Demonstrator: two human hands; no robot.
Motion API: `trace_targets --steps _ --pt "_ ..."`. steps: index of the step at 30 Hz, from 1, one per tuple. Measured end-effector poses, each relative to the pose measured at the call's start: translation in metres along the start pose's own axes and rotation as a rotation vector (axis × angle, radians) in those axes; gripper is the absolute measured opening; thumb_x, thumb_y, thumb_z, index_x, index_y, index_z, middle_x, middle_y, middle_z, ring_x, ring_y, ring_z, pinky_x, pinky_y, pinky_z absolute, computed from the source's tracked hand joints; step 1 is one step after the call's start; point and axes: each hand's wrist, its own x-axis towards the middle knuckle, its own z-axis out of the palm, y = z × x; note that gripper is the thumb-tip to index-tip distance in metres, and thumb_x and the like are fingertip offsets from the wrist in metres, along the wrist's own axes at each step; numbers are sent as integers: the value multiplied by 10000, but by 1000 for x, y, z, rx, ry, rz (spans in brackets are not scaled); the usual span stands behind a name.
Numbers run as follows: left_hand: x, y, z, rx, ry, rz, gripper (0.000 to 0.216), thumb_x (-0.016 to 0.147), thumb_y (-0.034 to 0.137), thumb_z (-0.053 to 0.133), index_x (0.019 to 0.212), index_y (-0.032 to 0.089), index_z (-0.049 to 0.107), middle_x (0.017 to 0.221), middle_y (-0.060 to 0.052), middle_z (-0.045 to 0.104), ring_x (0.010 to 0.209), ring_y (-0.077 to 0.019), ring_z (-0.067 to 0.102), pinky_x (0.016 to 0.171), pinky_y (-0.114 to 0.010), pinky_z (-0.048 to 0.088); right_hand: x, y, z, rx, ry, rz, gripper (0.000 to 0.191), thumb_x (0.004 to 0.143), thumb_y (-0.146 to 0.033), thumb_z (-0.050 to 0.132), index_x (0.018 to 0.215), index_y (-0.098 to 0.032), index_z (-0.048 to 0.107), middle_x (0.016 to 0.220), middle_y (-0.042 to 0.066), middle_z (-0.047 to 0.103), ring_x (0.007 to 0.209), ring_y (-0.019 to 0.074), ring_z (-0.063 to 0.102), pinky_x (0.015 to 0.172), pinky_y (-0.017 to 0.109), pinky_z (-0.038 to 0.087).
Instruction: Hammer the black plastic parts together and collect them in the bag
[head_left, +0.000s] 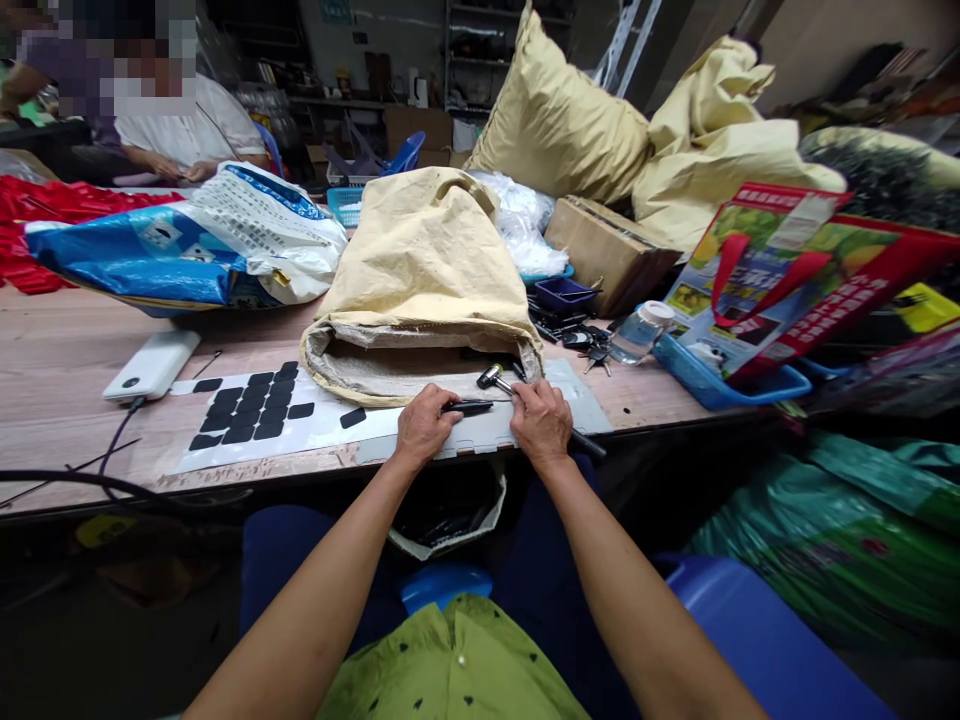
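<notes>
My left hand is closed on a slim black piece at the front edge of the table; I cannot make out its exact kind. In my right hand is a small hammer, its metal head pointing left and its dark handle sticking out below the palm. Just beyond both hands lies a cream cloth sack, its mouth open towards me, with a few dark pieces inside the right corner. To the left, rows of black rounded pads rest on a white sheet.
A white power bank with a cable lies left, before a blue and white bag. On the right are keys, a lidded jar and a blue tray under a red shopping bag. Other people sit across the table.
</notes>
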Motion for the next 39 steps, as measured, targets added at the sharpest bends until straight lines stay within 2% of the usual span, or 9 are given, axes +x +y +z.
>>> trace_targets --steps 3,6,8,10,15,20,30,35,39 --pt "0 1 0 14 -1 -16 193 864 212 696 1041 279 736 1037 3 658 995 -191 633 824 -301 455 2 -6 -10 61 33 -21 309 869 -272 641 1166 -264 726 1094 87 625 1025 270 482 861 380 365" --pt "1 0 1 24 -4 -14 194 865 214 704 1047 273 737 1037 5 659 1003 -186 634 832 -297 453 3 -21 -19 143 18 -186 396 847 -332 704 1240 -284 701 1246 80 590 1166 287 456 982 412 344" --pt "1 -1 2 28 0 -8 193 869 223 708 1053 269 740 1041 3 660 1001 -184 635 835 -295 454 4 -31 -18 173 -42 -323 311 854 -355 722 1159 -294 734 1275 64 590 1216 285 439 1028 425 317" --pt "1 -1 3 37 4 -10 194 871 231 711 1059 266 746 1037 -1 661 993 -182 634 827 -293 454 5 -38 -11 172 -89 -389 206 866 -345 727 1061 -289 760 1250 55 614 1216 279 442 1027 434 308" --pt "3 2 4 79 -12 -63 181 864 250 727 1039 273 768 1011 -2 657 960 -180 629 773 -290 443 7 -44 8 179 -111 -363 125 871 -265 734 989 -271 775 1155 42 672 1163 258 467 975 421 325" --pt "4 4 5 114 -2 -90 169 861 266 730 1020 292 779 1003 1 650 960 -184 619 746 -287 427 9 -46 8 186 -112 -400 77 880 -229 714 924 -247 774 1108 38 689 1159 250 470 983 417 323" --pt "1 1 5 26 45 -14 200 827 197 727 1010 268 767 972 7 659 895 -167 621 775 -292 448 7 -41 9 207 -143 -376 162 888 -264 694 1031 -258 770 1137 58 677 1167 260 478 988 424 344" --pt "0 4 2 -9 40 -45 225 780 181 737 989 263 749 964 19 652 796 -148 595 745 -291 443 1 -27 -2 273 -70 -241 431 818 -272 710 1249 -245 708 1208 76 641 1176 276 488 1002 418 369" --pt "0 8 0 -2 40 -52 228 776 186 735 988 269 742 977 19 652 804 -149 591 756 -289 442 6 -12 -9 232 -4 -103 447 805 -254 682 1251 -229 702 1194 93 629 1153 283 490 976 406 384"
